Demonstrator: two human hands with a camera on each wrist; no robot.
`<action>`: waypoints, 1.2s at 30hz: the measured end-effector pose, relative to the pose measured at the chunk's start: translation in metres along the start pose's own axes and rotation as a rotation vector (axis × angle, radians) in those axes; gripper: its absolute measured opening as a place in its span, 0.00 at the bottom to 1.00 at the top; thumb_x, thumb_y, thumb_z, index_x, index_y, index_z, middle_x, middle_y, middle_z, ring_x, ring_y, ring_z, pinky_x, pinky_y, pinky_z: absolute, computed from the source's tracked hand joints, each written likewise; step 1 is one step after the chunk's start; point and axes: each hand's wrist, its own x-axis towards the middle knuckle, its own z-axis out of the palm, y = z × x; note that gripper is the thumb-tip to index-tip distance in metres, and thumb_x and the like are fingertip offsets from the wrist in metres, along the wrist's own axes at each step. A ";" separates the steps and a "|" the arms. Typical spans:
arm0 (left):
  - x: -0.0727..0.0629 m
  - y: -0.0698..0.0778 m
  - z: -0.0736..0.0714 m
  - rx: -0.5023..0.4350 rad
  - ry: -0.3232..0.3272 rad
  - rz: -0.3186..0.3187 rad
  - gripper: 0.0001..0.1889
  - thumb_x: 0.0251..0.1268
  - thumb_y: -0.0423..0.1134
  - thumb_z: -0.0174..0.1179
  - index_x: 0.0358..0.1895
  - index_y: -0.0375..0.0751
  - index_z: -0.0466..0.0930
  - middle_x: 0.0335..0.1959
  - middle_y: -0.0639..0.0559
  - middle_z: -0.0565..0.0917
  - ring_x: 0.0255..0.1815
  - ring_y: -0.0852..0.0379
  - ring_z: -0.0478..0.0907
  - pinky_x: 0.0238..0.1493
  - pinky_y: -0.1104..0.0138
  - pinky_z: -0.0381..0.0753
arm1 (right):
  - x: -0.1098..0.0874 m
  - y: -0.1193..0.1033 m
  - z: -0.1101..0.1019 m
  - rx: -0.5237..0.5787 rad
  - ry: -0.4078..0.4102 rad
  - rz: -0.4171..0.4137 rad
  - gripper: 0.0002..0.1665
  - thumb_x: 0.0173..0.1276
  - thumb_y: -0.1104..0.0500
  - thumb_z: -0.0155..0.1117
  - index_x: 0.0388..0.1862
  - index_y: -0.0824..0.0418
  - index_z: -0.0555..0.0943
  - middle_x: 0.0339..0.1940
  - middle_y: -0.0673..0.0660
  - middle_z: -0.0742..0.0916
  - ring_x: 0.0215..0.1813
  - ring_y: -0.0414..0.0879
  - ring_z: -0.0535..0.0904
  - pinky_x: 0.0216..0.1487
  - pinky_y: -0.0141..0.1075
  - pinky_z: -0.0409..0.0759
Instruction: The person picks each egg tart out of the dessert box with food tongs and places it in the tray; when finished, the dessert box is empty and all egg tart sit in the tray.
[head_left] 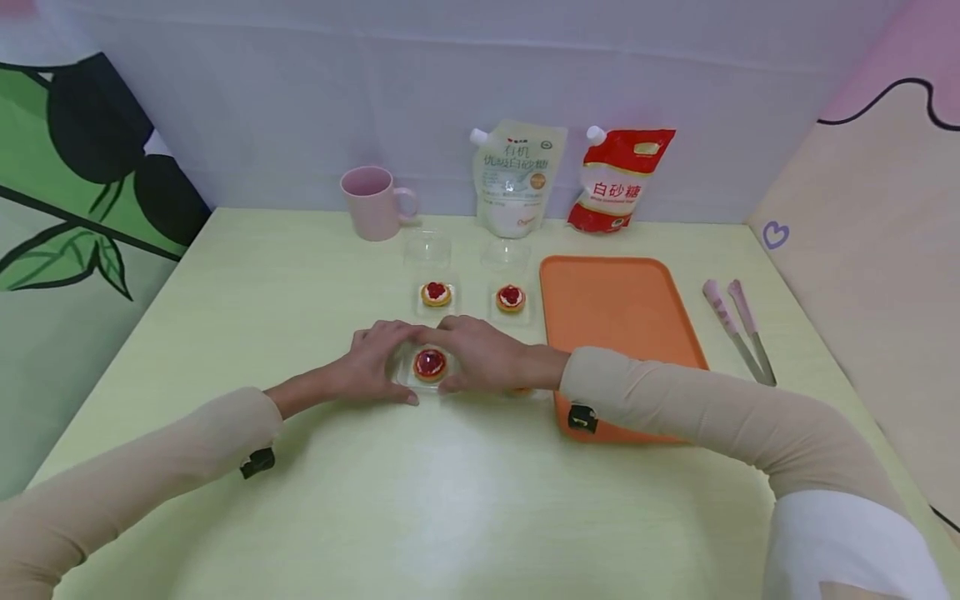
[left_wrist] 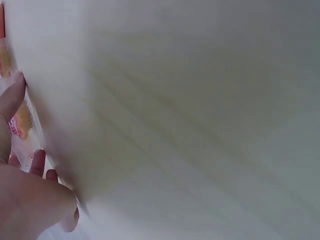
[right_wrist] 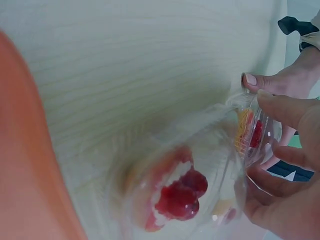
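Observation:
Both hands are around a small clear plastic box (head_left: 406,377) in the middle of the table, with a red-topped tart (head_left: 430,364) inside. My left hand (head_left: 375,364) grips its left side, thumb at the near edge and fingers at the far edge. On the opposite side my right hand (head_left: 482,354) grips the box with curled fingers, and the two hands meet at the back. In the right wrist view, a clear domed lid (right_wrist: 269,131) covers this tart. Another boxed tart (right_wrist: 180,200) sits close by, mostly hidden under the right wrist in the head view.
Behind the hands are two tarts, left (head_left: 436,293) and right (head_left: 511,298), in boxes with raised lids. An orange tray (head_left: 615,300) lies under the right forearm, with tongs (head_left: 738,329) beyond. A pink mug (head_left: 370,204), pale pouch (head_left: 517,179) and red pouch (head_left: 618,182) stand at the back.

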 end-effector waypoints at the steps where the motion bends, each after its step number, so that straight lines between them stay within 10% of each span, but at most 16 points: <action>1: 0.000 0.001 0.000 -0.013 0.002 0.005 0.50 0.42 0.46 0.81 0.71 0.39 0.64 0.66 0.41 0.73 0.68 0.39 0.62 0.62 0.41 0.56 | 0.000 0.000 0.000 -0.002 0.002 -0.007 0.45 0.60 0.51 0.77 0.74 0.51 0.69 0.57 0.53 0.83 0.56 0.46 0.77 0.59 0.39 0.75; 10: -0.001 0.005 0.003 -0.072 -0.006 0.010 0.47 0.47 0.44 0.79 0.72 0.41 0.63 0.67 0.44 0.73 0.67 0.42 0.62 0.61 0.45 0.56 | 0.001 -0.001 -0.002 -0.034 -0.003 -0.065 0.36 0.60 0.54 0.76 0.66 0.56 0.74 0.60 0.54 0.83 0.62 0.48 0.78 0.65 0.41 0.74; 18: -0.006 0.004 0.005 -0.079 0.004 0.028 0.46 0.48 0.43 0.78 0.72 0.43 0.63 0.67 0.46 0.73 0.66 0.44 0.63 0.60 0.47 0.56 | 0.008 -0.007 0.000 -0.130 -0.016 -0.090 0.36 0.54 0.46 0.81 0.57 0.57 0.75 0.43 0.52 0.82 0.41 0.44 0.78 0.45 0.34 0.76; 36: -0.006 0.005 0.006 -0.096 0.026 0.015 0.44 0.50 0.43 0.78 0.72 0.45 0.65 0.67 0.49 0.73 0.65 0.47 0.65 0.60 0.50 0.55 | 0.010 -0.015 -0.001 -0.204 -0.053 -0.067 0.26 0.60 0.53 0.72 0.55 0.59 0.75 0.35 0.48 0.82 0.36 0.42 0.79 0.37 0.31 0.76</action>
